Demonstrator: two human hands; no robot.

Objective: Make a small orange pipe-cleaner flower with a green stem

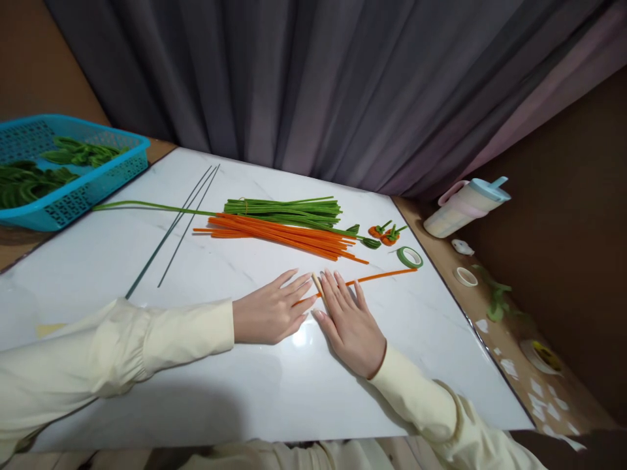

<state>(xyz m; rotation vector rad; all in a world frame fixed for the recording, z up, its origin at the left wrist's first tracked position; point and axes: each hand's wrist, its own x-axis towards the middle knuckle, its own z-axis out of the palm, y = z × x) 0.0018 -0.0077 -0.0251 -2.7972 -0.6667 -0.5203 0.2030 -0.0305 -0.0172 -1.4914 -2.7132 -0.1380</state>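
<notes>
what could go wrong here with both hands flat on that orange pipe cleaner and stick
1. Both hands, left and right, lie flat on the single orange pipe cleaner and small pale stick; with no real grip, either might slide on the glossy table.
2. A forward sweep could scatter the orange bundle just beyond the fingertips.
3. The green tape roll sits close to the table edge and might get nudged off.
</notes>
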